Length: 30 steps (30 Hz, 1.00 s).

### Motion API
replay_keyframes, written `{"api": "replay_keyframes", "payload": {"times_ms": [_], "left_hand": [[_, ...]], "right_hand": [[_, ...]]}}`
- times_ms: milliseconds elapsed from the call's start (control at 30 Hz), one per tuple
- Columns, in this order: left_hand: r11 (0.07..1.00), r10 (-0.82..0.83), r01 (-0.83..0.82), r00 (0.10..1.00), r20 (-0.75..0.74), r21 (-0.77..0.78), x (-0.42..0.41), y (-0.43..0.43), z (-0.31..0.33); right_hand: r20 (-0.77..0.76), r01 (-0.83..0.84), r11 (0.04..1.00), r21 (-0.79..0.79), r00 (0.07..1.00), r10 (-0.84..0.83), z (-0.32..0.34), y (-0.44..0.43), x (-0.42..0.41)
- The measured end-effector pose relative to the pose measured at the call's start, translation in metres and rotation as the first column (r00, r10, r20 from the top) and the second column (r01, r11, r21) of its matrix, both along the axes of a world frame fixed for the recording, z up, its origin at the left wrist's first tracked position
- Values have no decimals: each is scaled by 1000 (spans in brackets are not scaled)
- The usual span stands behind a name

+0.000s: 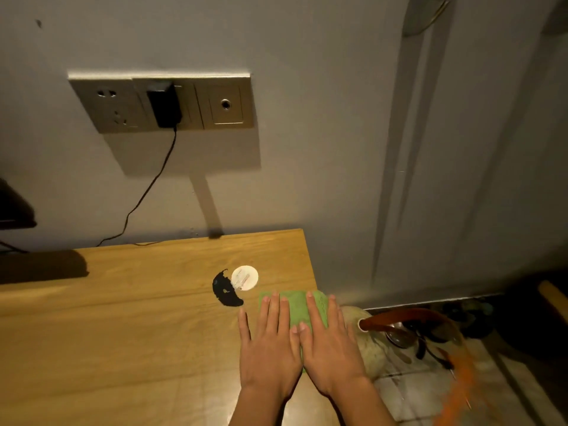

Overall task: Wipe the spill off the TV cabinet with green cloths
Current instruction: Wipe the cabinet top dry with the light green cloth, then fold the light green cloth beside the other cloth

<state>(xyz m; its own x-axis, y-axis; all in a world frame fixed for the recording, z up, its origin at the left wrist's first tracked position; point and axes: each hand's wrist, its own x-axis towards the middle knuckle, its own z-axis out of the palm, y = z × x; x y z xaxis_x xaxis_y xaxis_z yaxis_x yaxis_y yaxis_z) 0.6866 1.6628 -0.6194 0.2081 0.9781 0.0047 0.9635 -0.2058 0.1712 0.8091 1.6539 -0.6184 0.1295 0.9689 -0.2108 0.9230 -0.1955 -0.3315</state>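
Lower centre of frame: left hand [270, 342] and right hand [330, 348] laid side by side, palms down, on one green cloth [299, 305]. Fingers straight and spread flat, gripping nothing, only pressing. Flat-palmed, most likely, to spread weight over the compact cloth and keep it from bunching on a push.

Cloth lying near the right-hand end of the TV cabinet [123, 333], just right of and slightly below the spill [226, 292], close to it but apart, no edge yet on the black. Spill itself a dark crescent at mid-frame, curled round the left side of a white disc [245, 278], touching or nearly touching it; impossible to tell which. Seemingly poised for a sweep up and left toward the stain, with care needed round the disc.

Upper left: wall socket panel [163, 103], with a black adapter [164, 106] plugged in and its cable [147, 192] trailing down to the back edge of the cabinet, well apart from the stain.

By count: two hands, one green cloth in view despite the plural in the task, one spill, one white disc, one adapter, one cable. Lower right, on the floor beyond the cabinet's end: a jumble of blurred items, too dim to name or number.
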Motion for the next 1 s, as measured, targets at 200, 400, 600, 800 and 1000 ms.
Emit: {"api": "replay_keyframes", "payload": {"times_ms": [200,400,600,800,1000], "left_hand": [[1000,-15,14,999,36,24,-9,-120,-6],[993,-63,63,998,6,-103,-16,-209,15],[943,-143,110,986,-86,-313,-40,-267,24],[817,-159,128,987,-6,-563,-100,-315,59],[745,197,204,843,501,-636,-162,-360,101]], "right_hand": [[9,27,992,-122,1000,-26,24,-124,-11],[8,75,993,-93,997,-75,33,-226,-20],[-93,55,995,-87,994,-63,28,-297,-35],[-364,39,984,-172,926,-100,71,-321,-79],[-559,-36,959,-283,818,-134,138,-319,-159]]}}
